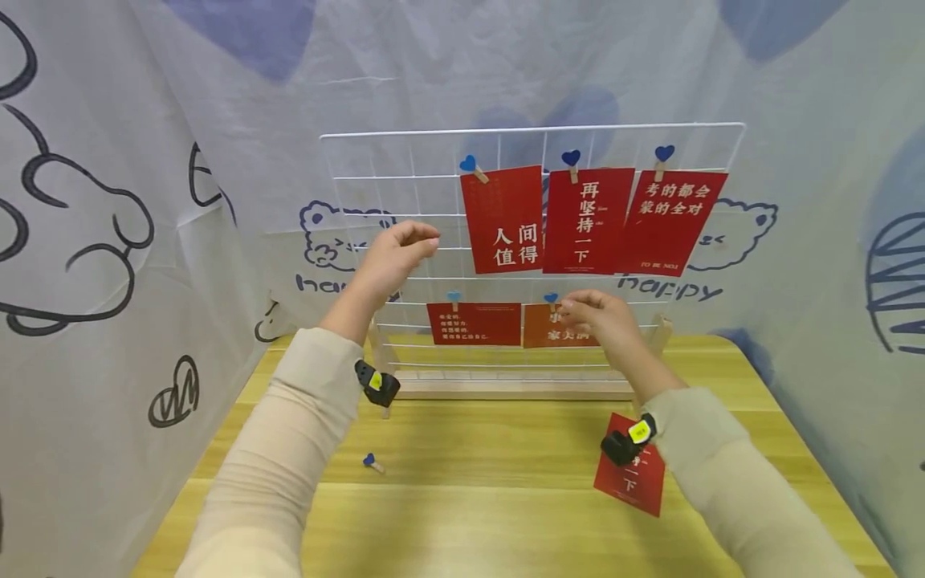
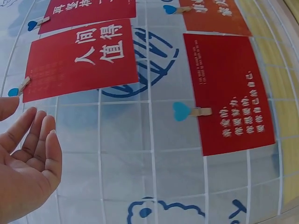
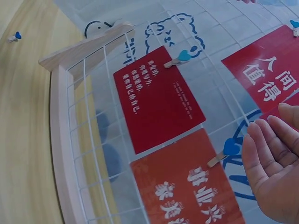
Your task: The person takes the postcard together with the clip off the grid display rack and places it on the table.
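Observation:
My left hand (image 1: 396,261) is raised in front of the white wire grid (image 1: 426,178), fingers loosely bent and nothing in them. In the left wrist view it is just below the upper-left red card (image 2: 88,60) and its light-blue heart clothespin (image 2: 19,87). My right hand (image 1: 598,317) hovers by the lower orange card (image 1: 538,331) and overlaps it in the head view. From the right wrist, that hand's relaxed fingers (image 3: 264,144) appear empty, beside the blue heart clothespin (image 3: 225,152) on the orange card. Left of that card hangs a red card (image 1: 473,324) with its own clothespin.
Two more red cards (image 1: 587,221) (image 1: 672,225) hang in the upper row under dark-blue heart clothespins. Another red card (image 1: 629,486) lies on the wooden table (image 1: 448,514), partly behind my right wrist camera. A loose clothespin (image 1: 373,463) lies at left. The grid stands in a wooden base (image 1: 506,389).

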